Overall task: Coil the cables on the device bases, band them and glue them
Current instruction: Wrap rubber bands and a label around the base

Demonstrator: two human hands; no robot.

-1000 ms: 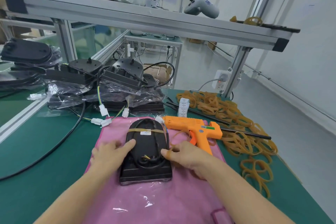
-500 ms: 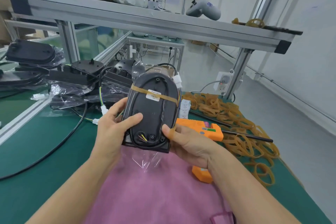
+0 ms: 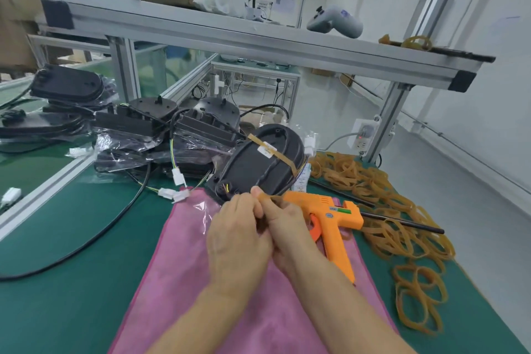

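Above the far end of the pink cloth (image 3: pixel 184 264), both hands hold the black oval plastic device base (image 3: pixel 260 164) tilted. The left hand (image 3: pixel 237 238) and right hand (image 3: pixel 283 224) pinch a tan rubber band (image 3: pixel 268 198) at its near edge; another band (image 3: pixel 273 152) crosses its middle. An orange glue gun (image 3: pixel 330 218) lies just right of the hands.

Black oval device base (image 3: pixel 260 164), underside up, tilted, far end raised, near end at the far edge of the pink cloth. One tan rubber band (image 3: pixel 273 152) crosses it over a white label; coiled cable tucked along its rim. Second rubber band (image 3: pixel 268 198) stretched at its near end. Orange glue gun (image 3: pixel 330 218) lies just right, on its side.
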